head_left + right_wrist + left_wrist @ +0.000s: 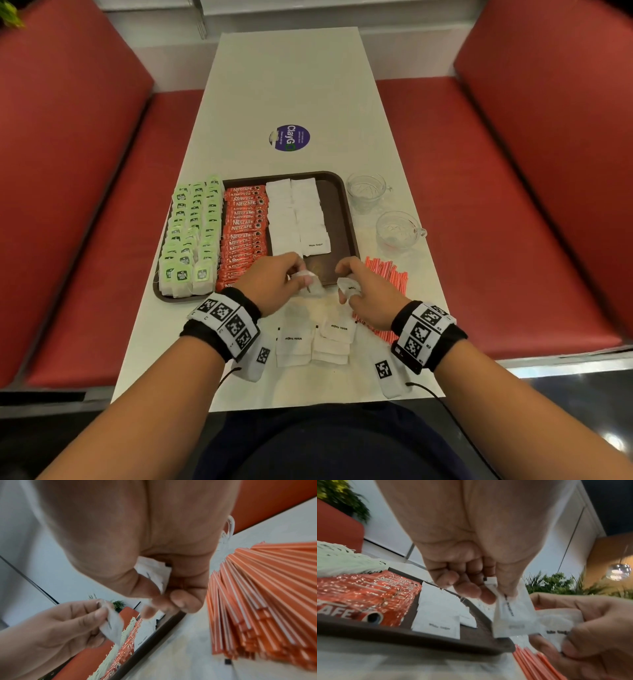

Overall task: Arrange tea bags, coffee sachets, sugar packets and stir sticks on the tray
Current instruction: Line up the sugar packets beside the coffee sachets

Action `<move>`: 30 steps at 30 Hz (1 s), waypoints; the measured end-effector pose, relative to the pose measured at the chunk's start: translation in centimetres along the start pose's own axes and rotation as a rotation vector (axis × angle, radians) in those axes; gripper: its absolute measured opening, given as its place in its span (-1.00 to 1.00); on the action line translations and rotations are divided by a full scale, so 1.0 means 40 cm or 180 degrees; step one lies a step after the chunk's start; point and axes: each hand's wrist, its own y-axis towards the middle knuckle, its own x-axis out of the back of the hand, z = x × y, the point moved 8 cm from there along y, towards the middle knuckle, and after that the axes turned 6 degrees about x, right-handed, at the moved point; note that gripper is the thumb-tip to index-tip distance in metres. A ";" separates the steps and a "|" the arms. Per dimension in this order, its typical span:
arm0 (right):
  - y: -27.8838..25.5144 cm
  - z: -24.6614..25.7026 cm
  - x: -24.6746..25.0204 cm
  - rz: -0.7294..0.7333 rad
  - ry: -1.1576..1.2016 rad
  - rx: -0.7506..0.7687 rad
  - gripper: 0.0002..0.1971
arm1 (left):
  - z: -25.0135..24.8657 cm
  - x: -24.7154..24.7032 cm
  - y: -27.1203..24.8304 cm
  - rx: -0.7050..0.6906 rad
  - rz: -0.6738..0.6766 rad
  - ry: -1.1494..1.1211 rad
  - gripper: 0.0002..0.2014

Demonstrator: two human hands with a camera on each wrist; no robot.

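A brown tray (337,209) holds rows of green tea bags (191,229), red coffee sachets (243,229) and white sugar packets (298,216). My left hand (274,284) pinches a white sugar packet (513,614) just over the tray's near edge. My right hand (366,294) grips another sugar packet (349,286) in curled fingers beside it. More sugar packets (313,342) lie on the table between my wrists. Orange stir sticks (267,596) lie in a pile on the table under my right hand.
Two clear glass cups (368,190) (399,229) stand right of the tray. A round purple sticker (289,137) is on the white table (294,89) beyond it. Red bench seats (513,205) flank the table on both sides.
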 end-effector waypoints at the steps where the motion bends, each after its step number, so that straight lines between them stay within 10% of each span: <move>1: 0.002 0.003 0.002 -0.0026 -0.0012 0.0060 -0.58 | -0.006 0.012 -0.002 -0.0006 -0.0084 -0.0131 -0.87; 20: 0.072 0.013 0.059 -0.0365 0.0089 0.0352 -0.87 | -0.029 -0.021 0.078 -0.0137 0.0173 -0.0082 -0.82; 30: 0.099 -0.064 0.091 -0.0514 -0.0109 -0.0092 -0.93 | 0.051 -0.024 0.239 0.0855 0.0020 0.0331 -0.69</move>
